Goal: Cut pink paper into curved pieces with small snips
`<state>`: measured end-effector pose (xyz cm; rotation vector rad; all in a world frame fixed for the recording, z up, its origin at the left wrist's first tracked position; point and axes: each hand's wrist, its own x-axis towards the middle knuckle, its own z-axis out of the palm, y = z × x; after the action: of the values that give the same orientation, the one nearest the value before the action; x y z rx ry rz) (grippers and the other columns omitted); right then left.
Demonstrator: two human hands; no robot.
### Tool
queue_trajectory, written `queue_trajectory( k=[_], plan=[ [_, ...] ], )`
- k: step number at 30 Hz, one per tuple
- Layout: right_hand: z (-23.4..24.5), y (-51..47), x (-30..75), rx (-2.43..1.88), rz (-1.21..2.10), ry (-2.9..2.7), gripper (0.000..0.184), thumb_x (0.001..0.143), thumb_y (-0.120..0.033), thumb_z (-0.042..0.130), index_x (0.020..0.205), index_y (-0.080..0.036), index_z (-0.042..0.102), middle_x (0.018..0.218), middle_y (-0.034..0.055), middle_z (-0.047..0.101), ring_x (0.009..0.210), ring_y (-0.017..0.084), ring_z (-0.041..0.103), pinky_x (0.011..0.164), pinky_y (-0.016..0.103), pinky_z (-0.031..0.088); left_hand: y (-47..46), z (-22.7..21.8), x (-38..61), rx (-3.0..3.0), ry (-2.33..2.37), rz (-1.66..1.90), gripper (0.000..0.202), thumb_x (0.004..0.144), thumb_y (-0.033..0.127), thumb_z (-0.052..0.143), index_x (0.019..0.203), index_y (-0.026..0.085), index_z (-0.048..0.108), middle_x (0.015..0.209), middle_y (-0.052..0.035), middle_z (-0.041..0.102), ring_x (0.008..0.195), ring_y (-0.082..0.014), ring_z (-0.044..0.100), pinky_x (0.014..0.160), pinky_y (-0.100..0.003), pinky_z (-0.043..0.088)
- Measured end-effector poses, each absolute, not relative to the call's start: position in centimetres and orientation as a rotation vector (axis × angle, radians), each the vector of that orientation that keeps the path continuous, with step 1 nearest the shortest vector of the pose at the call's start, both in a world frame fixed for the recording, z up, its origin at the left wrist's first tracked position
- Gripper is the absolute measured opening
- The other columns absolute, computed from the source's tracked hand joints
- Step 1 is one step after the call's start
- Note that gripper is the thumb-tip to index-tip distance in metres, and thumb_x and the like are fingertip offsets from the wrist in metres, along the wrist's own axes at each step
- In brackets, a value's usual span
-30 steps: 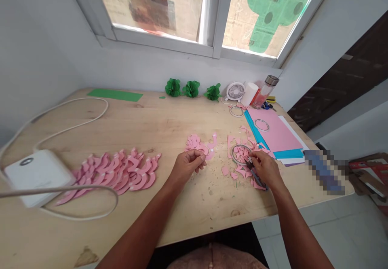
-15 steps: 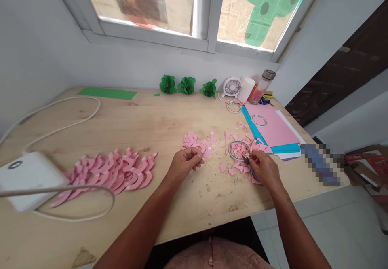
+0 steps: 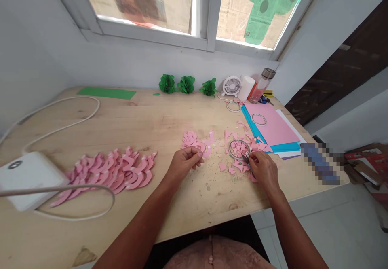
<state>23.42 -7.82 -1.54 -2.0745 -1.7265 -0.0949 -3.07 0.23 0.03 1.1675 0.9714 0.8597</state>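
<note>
My left hand (image 3: 187,162) hovers over the middle of the table with thumb and fingers pinched together; whatever lies between them is too small or hidden to make out. Just beyond it lie pink curved paper cut-outs (image 3: 190,138), one with a white patch. In my right hand (image 3: 264,168) are dark scissors (image 3: 246,159), partly covered by my fingers. Their tip is at a tape roll (image 3: 230,149), which rests among pink paper scraps (image 3: 232,171).
A pile of pink scalloped strips (image 3: 112,172) is at left, beside a white power bank (image 3: 33,180) with a cable. Green paper balls (image 3: 186,84), a small fan (image 3: 232,86) and a bottle (image 3: 264,85) line the back. Coloured sheets (image 3: 273,125) lie right.
My right hand has shifted slightly, and the scissors have turned a little with it. My left hand stays pinched in nearly the same place.
</note>
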Motion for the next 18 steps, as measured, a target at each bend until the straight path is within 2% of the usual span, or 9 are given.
queue_trajectory(
  k=[18],
  plan=[
    [-1.66,-7.76,22.91,-2.075,0.043,-1.549,0.013,0.076,-0.028,0.048,0.072,-0.019,0.056,0.073,0.0048,0.062,0.066,0.018,0.054,0.061,0.029,0.038,0.04,0.42,-3.1,1.169,0.972,0.856,0.021,0.068,0.035,0.063,0.068,0.015,0.057,0.06,-0.0026,0.061,0.051,-0.0102,0.051,0.043,-0.02,0.04]
  ],
)
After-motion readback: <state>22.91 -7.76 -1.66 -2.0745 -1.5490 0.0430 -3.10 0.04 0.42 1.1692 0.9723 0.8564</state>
